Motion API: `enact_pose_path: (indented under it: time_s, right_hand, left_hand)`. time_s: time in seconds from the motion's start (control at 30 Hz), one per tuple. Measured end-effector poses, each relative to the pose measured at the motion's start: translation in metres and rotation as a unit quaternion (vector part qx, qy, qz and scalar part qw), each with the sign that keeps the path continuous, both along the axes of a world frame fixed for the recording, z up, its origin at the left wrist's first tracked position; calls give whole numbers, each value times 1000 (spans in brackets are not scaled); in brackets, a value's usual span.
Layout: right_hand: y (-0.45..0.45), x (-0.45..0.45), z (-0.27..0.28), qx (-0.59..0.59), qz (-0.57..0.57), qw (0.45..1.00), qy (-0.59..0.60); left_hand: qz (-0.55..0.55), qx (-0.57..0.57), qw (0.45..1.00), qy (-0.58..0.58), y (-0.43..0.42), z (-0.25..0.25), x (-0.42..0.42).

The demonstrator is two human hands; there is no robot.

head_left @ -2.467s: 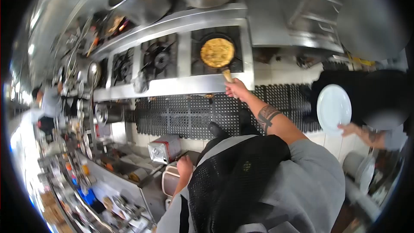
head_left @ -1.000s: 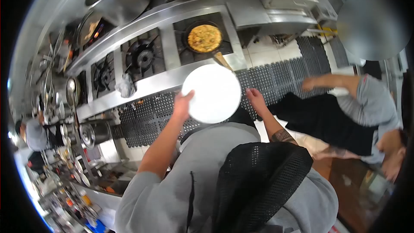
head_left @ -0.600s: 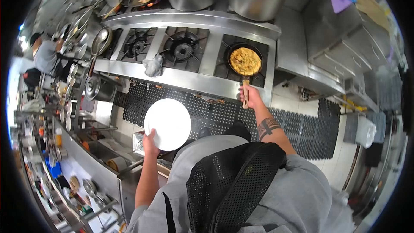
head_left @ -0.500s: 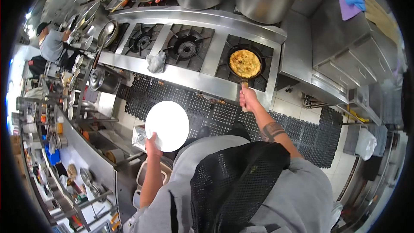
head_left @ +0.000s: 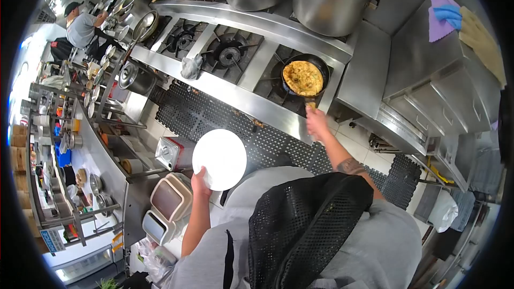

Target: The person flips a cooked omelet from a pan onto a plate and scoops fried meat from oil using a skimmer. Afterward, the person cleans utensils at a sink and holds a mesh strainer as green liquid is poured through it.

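Observation:
My right hand point(head_left: 317, 121) is closed round the handle of a small black frying pan point(head_left: 324, 66) over the right front burner. A round golden omelette point(head_left: 303, 77) lies in the pan, browned in spots and shifted toward its left side. My left hand point(head_left: 200, 183) grips a white round plate point(head_left: 219, 159) by its lower left edge, and nothing lies on the plate. The plate is in front of my body, left of the pan and apart from it.
Two front burners point(head_left: 230, 56) sit left of the pan, with a crumpled grey cloth point(head_left: 191, 67) on the stove edge. Large steel pots point(head_left: 334, 2) stand behind. A metal tin point(head_left: 174, 152) and plastic bins point(head_left: 170, 197) are at my left. Another person point(head_left: 81, 28) works far left.
The view has turned, bringing the bins at my left into sight. The omelette has slid toward the pan's left side, baring the right. Both hands keep their holds.

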State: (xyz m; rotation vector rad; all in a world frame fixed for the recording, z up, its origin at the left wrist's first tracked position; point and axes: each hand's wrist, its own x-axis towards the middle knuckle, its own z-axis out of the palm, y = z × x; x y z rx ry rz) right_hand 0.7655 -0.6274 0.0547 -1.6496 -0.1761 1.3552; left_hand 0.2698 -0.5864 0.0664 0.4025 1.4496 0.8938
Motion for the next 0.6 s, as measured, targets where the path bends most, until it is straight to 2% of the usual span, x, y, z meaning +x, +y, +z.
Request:
enact_pose_path:
  time_s: [0.03, 0.1, 0.23, 0.33, 0.37, 0.43, 0.47, 0.53, 0.6]
  right_hand:
    - [9, -7, 4, 22, -33, 999, 8]
    - [14, -4, 6, 6, 7, 1000, -3]
    - [7, -1, -12, 64, 45, 997, -9]
    - [-16, -16, -26, 47, 66, 989, 127]
    - [-19, -17, -33, 46, 69, 989, 125]
    - [-21, -29, -30, 50, 5, 974, 220]
    - [-19, -36, -28, 26, 2, 987, 156]
    - [-9, -42, -18, 15, 2, 994, 105]
    - [9, -38, 3, 3, 7, 1000, 15]
  left_hand:
    - [6, -3, 1000, -4, -8, 2, 7]
    - [7, -2, 999, -46, -21, 6, 12]
    - [34, -23, 999, 13, -45, 5, 8]
    - [28, -24, 999, -4, -54, 9, 3]
    - [41, -19, 999, -10, -58, 9, 1]
    - [63, -20, 998, -17, -69, 2, -6]
    - [64, -26, 997, -15, -70, -3, -11]
    - [68, -30, 997, -19, -76, -3, -14]
    - [84, -34, 996, 20, -75, 0, -12]
